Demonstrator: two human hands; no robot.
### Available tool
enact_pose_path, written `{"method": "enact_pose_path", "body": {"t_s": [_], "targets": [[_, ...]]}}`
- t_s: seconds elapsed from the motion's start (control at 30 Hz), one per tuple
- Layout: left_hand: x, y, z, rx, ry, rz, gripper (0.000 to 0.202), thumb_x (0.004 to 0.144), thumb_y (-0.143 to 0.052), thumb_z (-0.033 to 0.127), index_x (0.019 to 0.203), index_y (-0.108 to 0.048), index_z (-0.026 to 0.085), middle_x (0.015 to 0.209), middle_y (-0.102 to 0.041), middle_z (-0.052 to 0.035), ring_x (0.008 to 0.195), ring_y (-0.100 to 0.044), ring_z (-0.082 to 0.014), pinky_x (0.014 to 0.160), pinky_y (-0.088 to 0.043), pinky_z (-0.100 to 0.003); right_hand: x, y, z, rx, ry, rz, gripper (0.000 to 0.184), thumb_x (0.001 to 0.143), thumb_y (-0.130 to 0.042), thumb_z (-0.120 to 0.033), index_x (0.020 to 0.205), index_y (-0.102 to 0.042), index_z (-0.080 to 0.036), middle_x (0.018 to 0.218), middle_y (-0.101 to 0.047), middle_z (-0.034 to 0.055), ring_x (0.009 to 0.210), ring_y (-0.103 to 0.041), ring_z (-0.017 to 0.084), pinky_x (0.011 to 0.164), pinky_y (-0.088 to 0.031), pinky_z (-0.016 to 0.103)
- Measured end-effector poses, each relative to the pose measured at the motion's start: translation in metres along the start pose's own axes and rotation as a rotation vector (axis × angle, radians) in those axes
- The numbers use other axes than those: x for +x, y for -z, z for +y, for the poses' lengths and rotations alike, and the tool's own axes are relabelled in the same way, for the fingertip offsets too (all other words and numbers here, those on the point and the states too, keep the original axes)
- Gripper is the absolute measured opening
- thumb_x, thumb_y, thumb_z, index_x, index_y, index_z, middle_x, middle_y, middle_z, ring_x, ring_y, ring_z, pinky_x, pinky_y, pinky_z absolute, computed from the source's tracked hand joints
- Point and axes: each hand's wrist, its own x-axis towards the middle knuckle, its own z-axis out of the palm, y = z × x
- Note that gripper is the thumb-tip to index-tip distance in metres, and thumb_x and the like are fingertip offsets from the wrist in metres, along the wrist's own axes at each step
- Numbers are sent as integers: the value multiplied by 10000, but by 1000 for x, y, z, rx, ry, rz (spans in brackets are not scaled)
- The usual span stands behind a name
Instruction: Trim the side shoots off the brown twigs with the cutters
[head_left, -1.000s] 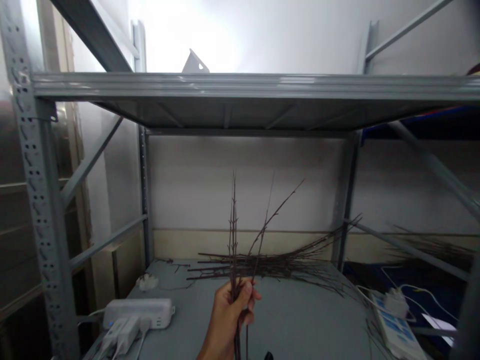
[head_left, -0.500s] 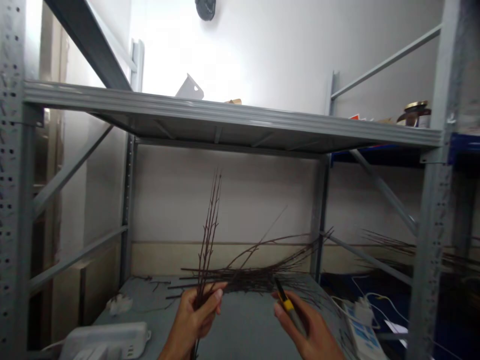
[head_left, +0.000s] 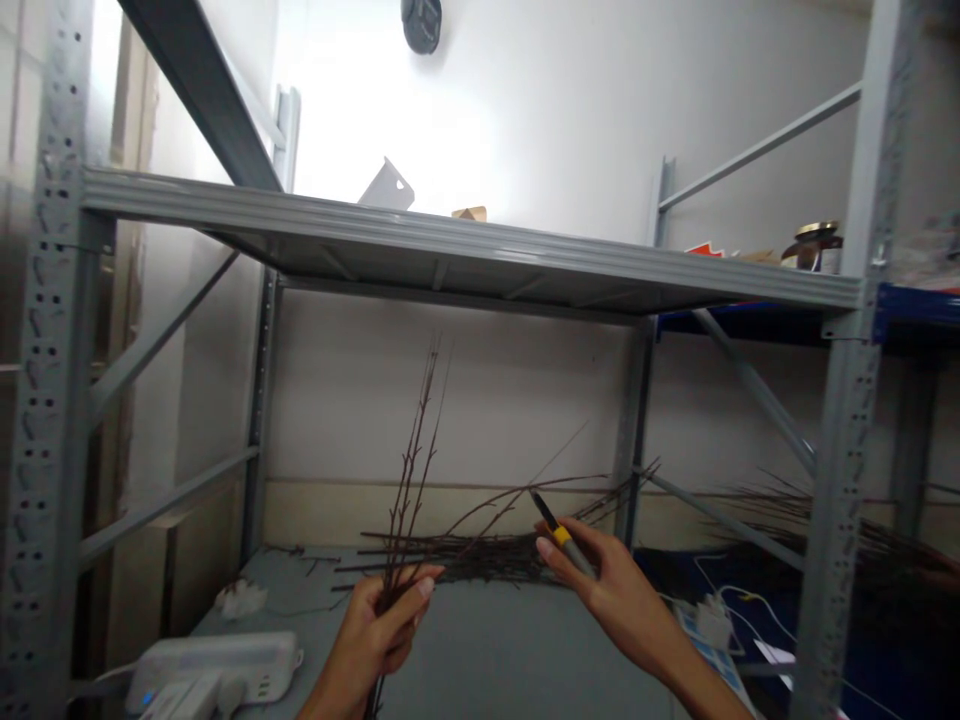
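My left hand (head_left: 373,640) is closed around a thin bunch of dark bare twigs (head_left: 415,455) that stand upright out of the fist. My right hand (head_left: 607,590) grips a small tool with a yellow band and a dark tip (head_left: 553,525), the tip pointing up and left toward a side twig. Behind both hands a pile of similar twigs (head_left: 480,550) lies flat on the grey lower shelf (head_left: 495,660).
A white multi-port charger (head_left: 214,665) sits at the shelf's front left, a white power strip with cables (head_left: 709,625) at the right. Grey steel uprights (head_left: 56,400) and an upper shelf (head_left: 465,245) frame the space. More twigs (head_left: 885,540) lie in the right bay.
My right hand came into view holding the yellow-banded tool and has risen toward the twigs. The camera tilted up and shifted, showing more of the upper shelf.
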Motion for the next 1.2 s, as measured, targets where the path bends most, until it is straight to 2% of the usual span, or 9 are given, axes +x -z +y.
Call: {"method": "enact_pose_path", "body": {"t_s": [0.2,0.37,0.5,0.6,0.73,0.83,0.9,1.07,1.2], "targets": [[-3,4,-1,21,16,-16,543,694,-837,565,990,-742,120,559,-364,101,419,-168,-9,379,-109,-175,2,2,-10,-48,48,-65,496,890,-594,-594,1140,-724,-185,1185,-734,109,1143,-648,316,1040,-451,426],[-7,7,1,39,19,-12,535,698,-833,566,981,-743,121,582,-386,91,429,-170,-9,384,-101,-179,7,3,-15,-144,104,-96,414,911,-569,-560,1016,-749,-201,1008,-769,76,960,-690,293,863,-510,365],[-6,17,-1,50,18,-19,543,710,-822,568,1007,-747,119,577,-367,94,423,-177,-14,381,-103,-185,17,2,-13,-218,148,-131,441,933,-520,-577,974,-745,-200,898,-768,65,831,-702,272,761,-509,340],[-4,27,-4,65,36,-23,577,709,-818,578,1055,-745,122,573,-352,102,417,-171,-17,374,-108,-186,23,-4,-4,-319,185,-109,462,932,-510,-617,989,-739,-219,916,-769,66,872,-705,286,795,-491,352],[-3,33,-6,90,43,5,608,696,-816,600,1061,-739,120,570,-346,104,418,-178,-24,366,-121,-182,23,-21,9,-475,200,30,505,942,-465,-643,930,-743,-221,871,-765,97,880,-706,318,805,-469,366],[-2,35,-5,117,34,29,635,680,-808,633,1034,-737,111,549,-331,111,407,-175,-25,360,-125,-183,20,-29,16,-451,184,39,508,968,-418,-619,903,-739,-231,868,-773,101,851,-723,315,762,-473,349],[-2,36,-4,131,23,49,641,684,-798,646,1033,-736,112,548,-338,108,401,-186,-24,364,-127,-181,19,-27,19,-398,151,39,508,964,-417,-622,892,-733,-231,897,-779,104,873,-732,323,763,-480,350],[-2,37,0,146,-9,105,653,641,-817,658,971,-753,99,522,-344,102,396,-191,-24,369,-114,-181,18,-9,20,-325,42,139,509,885,-519,-672,958,-741,-219,1032,-778,121,1019,-707,356,879,-503,391],[3,39,-4,146,-28,111,660,633,-820,659,967,-759,92,503,-330,105,384,-195,-25,372,-107,-183,12,1,18,-297,14,171,561,854,-540,-696,1024,-743,-201,1122,-758,129,1093,-676,358,948,-498,417]]}}
